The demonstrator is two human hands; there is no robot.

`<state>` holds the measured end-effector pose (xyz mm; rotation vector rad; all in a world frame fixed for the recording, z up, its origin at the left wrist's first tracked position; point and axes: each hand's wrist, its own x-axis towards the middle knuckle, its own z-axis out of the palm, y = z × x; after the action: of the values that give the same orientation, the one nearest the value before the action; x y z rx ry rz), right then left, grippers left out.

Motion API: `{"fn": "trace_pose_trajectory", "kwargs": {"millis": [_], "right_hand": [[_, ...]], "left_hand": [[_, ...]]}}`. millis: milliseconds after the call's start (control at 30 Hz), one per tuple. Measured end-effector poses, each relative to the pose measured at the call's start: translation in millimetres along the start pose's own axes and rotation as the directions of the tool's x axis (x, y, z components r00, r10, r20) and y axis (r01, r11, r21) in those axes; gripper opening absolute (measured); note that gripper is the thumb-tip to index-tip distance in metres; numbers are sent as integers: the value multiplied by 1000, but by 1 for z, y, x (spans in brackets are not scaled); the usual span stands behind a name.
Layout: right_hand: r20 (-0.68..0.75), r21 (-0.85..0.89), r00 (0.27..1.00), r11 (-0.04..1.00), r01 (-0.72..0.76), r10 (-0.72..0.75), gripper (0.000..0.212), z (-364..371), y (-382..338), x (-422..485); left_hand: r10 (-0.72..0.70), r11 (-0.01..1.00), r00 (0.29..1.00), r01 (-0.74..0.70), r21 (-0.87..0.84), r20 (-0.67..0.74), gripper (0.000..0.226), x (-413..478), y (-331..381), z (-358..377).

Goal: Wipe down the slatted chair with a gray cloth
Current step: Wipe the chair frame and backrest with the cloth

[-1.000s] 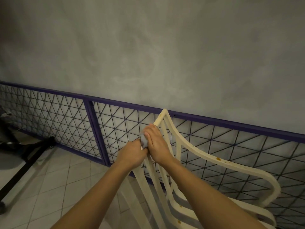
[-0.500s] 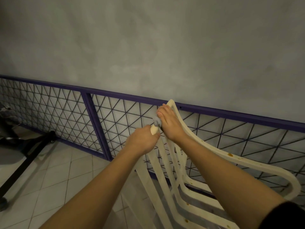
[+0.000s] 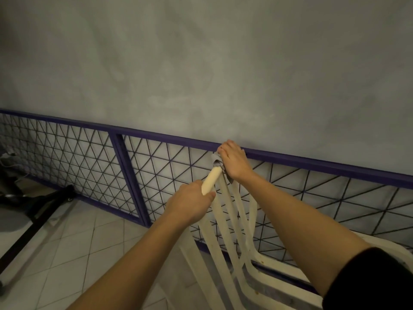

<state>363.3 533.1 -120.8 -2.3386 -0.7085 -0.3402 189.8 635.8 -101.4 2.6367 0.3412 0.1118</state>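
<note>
Head view showed, at far left, dark stands (image 3: pixel 33 211) on a tiled floor (image 3: pixel 73 249), with a pale cable beside them near the wall. Behind ran a purple-framed wire fence (image 3: pixel 89 162) of triangular mesh, set against a gray wall (image 3: pixel 201 63). No brand, label or writing could be read anywhere. Toward the middle, the left hand (image 3: pixel 190 206) was closed in a fist around the cream top rail of the chair (image 3: pixel 225 222), thumb pressed along the rail's end. The chair leaned tilted, its slats fanning down and to the right toward the lower edge. Just above the rail's end, the cloth (image 3: pixel 216 159) sat bunched against the chair's top corner, level with the fence's upper bar. The right hand (image 3: pixel 234 162) lay over it, fingers curled down and clamped on the cloth, pressing it to the corner. The right arm wore a black sleeve (image 3: pixel 375 280) at lower right. A small brown spot marked the chair's frame near the bottom.
</note>
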Motion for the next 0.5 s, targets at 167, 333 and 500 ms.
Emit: {"fn": "trace_pose_trajectory", "kwargs": {"millis": [167,333,500], "right_hand": [[24,-8,999,999,-48,48,28,-3,-14,-8],[123,-192,992,981,21,3,39,11,-24,-30],[48,-103,997,992,67,-62,33,-3,-69,-78]], "left_hand": [[7,1000,1000,-7,-11,6,29,-2,1,-3],[-26,996,987,13,-83,-156,46,-10,5,-9],[40,991,907,-90,-100,-420,37,-30,13,-20]]}}
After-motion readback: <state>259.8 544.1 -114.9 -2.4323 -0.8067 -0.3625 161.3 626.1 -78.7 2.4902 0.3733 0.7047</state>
